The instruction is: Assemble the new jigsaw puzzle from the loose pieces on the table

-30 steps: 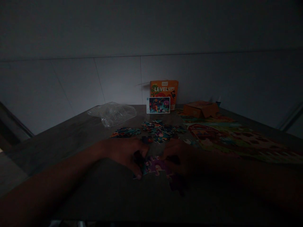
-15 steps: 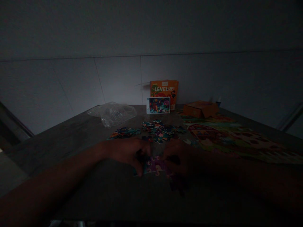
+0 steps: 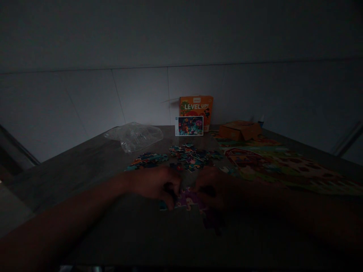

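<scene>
Joined purple puzzle pieces [image 3: 188,199] lie on the table between my two hands, with a pale figure printed on them. My left hand [image 3: 157,184] curves over their left end, thumb and fingertips closing on the edge. A teal piece [image 3: 162,205] shows beneath its thumb. From the other side my right hand [image 3: 211,187] bends its fingers onto the right part of the purple pieces. A darker piece [image 3: 211,221] extends toward me below that hand. The dim light hides exactly how the fingertips grip.
Loose puzzle pieces are heaped at the centre [image 3: 193,156] and left [image 3: 149,159]. Behind them stand a picture card [image 3: 189,126] and an orange box [image 3: 196,102]. Clear plastic wrap [image 3: 138,136] lies left; an orange carton [image 3: 239,130] and a large assembled puzzle [image 3: 283,166] are right.
My left hand has shifted slightly, its thumb moving a little to the right over the puzzle pieces. The right hand stays nearly in place.
</scene>
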A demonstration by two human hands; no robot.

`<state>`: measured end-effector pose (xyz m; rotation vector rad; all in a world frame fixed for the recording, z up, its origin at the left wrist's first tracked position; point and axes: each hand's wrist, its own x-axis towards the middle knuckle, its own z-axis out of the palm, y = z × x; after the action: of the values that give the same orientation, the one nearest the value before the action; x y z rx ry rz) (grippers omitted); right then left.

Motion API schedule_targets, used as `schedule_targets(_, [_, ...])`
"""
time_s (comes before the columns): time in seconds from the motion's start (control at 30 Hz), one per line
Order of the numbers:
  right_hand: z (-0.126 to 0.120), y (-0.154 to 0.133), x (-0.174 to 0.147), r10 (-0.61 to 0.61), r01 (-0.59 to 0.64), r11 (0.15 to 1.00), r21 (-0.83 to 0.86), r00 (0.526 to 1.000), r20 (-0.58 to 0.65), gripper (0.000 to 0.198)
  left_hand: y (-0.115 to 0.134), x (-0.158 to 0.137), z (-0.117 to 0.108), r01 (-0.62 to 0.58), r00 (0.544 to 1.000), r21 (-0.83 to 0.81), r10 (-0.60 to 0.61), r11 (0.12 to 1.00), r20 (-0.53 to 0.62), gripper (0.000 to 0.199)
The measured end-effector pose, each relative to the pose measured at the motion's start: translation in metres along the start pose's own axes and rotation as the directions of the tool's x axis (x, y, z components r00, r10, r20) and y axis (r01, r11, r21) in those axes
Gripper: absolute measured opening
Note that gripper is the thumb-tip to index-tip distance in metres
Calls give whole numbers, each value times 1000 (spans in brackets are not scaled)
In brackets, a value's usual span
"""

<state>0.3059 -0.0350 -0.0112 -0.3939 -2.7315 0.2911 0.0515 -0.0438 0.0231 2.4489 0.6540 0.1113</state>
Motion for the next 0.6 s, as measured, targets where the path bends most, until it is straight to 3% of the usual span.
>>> schedule_targets(0.37, [1,0,0,21,-20,999,36,999,-37,13,-1,0,2,-46,999,-11,46,999,26,12])
schedule_targets(0.6, [-2,-2,0,74,-73,997,32,997,-20,15,0,-3,-3,-63,998,75,61,995,26,15])
